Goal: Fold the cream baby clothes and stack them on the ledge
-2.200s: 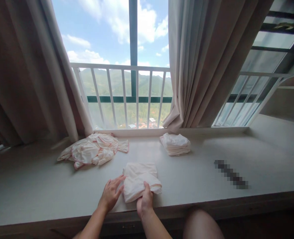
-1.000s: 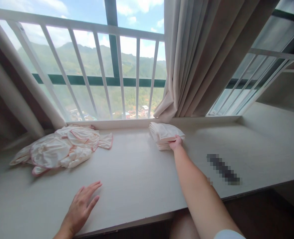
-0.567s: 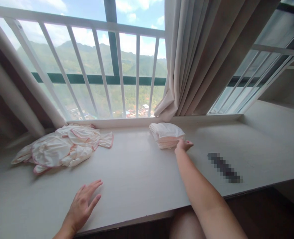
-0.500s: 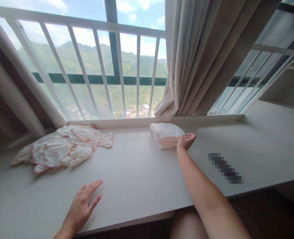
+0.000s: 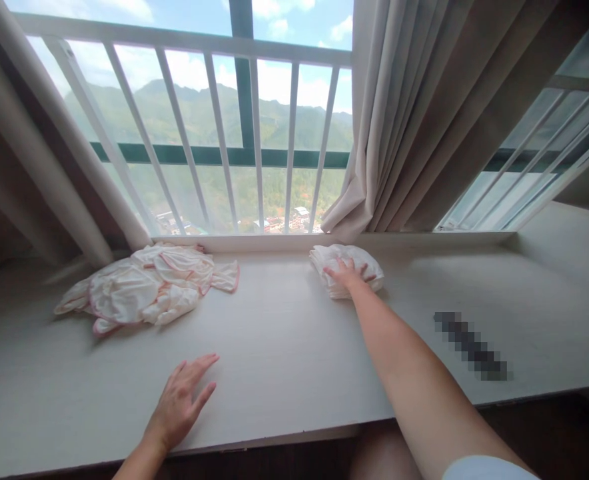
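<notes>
A stack of folded white cloths (image 5: 324,267) lies near the back of the white ledge, in front of the curtain. My right hand (image 5: 352,272) rests flat on top of the stack, its fingers spread. Near the front edge, my left hand (image 5: 182,400) is over the ledge with its fingers apart and nothing in it. To the left, toward the window, a loose heap of white cloth garments (image 5: 149,283) with pink edging lies crumpled. Neither hand touches the heap.
The white ledge (image 5: 274,360) runs along a window with a white railing (image 5: 294,133). A grey-brown curtain (image 5: 414,133) hangs behind the stack, another curtain (image 5: 39,133) at the left. A pixelated dark long item (image 5: 472,345) lies at the right.
My right hand has moved from the stack's right side onto its top, and its fingers have spread flat. The view has shifted slightly. My left hand stays open over the ledge.
</notes>
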Available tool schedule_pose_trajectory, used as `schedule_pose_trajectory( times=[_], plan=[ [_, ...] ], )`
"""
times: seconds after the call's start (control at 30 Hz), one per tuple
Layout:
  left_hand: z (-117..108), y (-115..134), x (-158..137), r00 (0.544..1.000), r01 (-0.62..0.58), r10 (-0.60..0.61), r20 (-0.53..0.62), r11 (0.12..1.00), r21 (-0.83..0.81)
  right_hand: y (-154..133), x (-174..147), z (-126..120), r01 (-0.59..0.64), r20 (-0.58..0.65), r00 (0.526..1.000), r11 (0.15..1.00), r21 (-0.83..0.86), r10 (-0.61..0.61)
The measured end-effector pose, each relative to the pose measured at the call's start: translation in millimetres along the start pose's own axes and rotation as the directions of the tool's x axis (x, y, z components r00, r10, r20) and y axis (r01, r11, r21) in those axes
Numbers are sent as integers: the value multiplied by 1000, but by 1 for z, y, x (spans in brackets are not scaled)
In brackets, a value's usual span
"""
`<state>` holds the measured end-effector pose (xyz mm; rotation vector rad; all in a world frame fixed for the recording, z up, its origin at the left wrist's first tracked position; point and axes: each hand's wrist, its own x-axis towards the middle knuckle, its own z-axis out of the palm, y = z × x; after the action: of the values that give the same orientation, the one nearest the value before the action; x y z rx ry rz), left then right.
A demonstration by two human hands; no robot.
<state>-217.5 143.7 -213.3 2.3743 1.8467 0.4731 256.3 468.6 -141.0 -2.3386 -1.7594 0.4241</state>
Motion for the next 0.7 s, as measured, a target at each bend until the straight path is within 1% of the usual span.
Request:
schedule_pose_trajectory(
  times=[0.1,0.13,0.2,0.27,0.33,0.4,0.43,0.5,0.6,0.7],
  plan=[
    [-3,2,0,1000,17,-17,6,1000,-24,2,-5,-3,24,9,1000,1000,19,-25],
    [-4,3,0,1000,23,-23,9,999,-33,3,-10,-3,42,-17,999,999,26,-42],
    [-5,4,-1,1000,29,-28,11,998,-51,5,-28,3,92,-120,989,995,26,-88],
    [-5,5,-1,1000,23,-23,0,997,-70,9,-56,20,133,-226,965,991,-6,-131],
    [-5,4,-2,1000,19,-21,-17,996,-88,16,-92,46,131,-259,955,990,-60,-142],
    [-4,5,-3,999,29,-32,-22,994,-105,25,-131,73,114,-208,969,987,-111,-135],
    [-4,5,-4,999,38,-40,-19,993,-113,29,-150,85,113,-149,980,984,-135,-133],
    [-4,7,-5,998,54,-57,-16,990,-128,36,-185,105,159,-43,985,969,-189,-170],
    [-7,12,-7,997,69,-73,-22,986,-150,39,-228,121,230,43,973,943,-241,-226],
    [-11,18,-10,996,85,-89,-17,982,-171,36,-259,128,266,63,964,926,-266,-259]
  ],
)
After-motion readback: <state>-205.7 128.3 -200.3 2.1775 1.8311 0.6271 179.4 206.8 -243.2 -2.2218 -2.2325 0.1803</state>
